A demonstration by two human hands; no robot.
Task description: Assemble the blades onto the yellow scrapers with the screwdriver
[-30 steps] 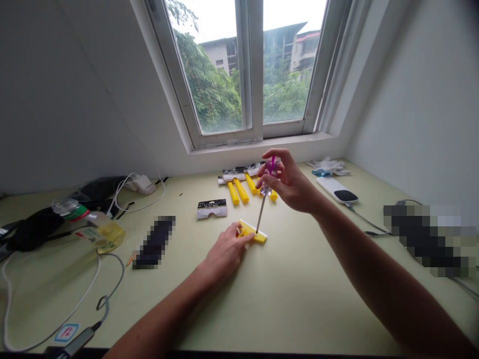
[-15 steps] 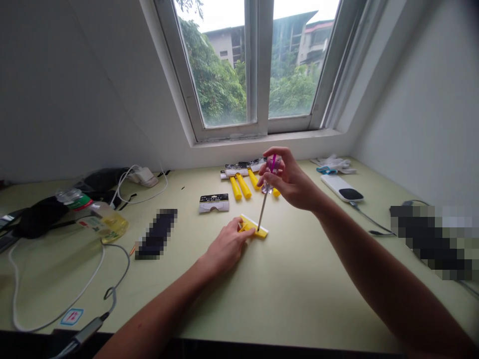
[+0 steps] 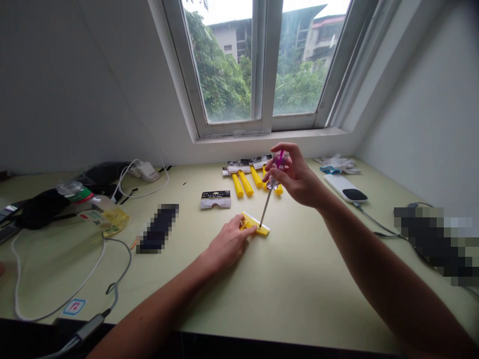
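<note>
**Screwdriver tip set on a yellow part, pinned by the other hand**

While the left hand (image 3: 227,243) lies flat on the pale green desk (image 3: 299,284), its fingertips (image 3: 250,229) press on the near left end of a small yellow part (image 3: 255,225), holding it down rather than wrapping round it. That part lies on the desk near the middle, just ahead of those fingers, its far right end bare.

Above it, the right hand (image 3: 297,178) is curled shut round the clear and purple handle of a screwdriver (image 3: 270,193), thumb and forefinger pinching the handle's top. Its metal shaft slants down and to the left from the hand, and its tip meets the yellow part just beside the left fingertips, on their right.

Behind the right hand lie several yellow-handled tools (image 3: 247,180) in a row with black and white cards at their far ends. A single black and white card (image 3: 215,199) lies well to the left of the yellow part. Farther left lie a plastic bottle (image 3: 97,212) on its side and a white cable (image 3: 22,279). To the right rest a white device (image 3: 345,188) and a pair of gloves (image 3: 337,162).
</note>
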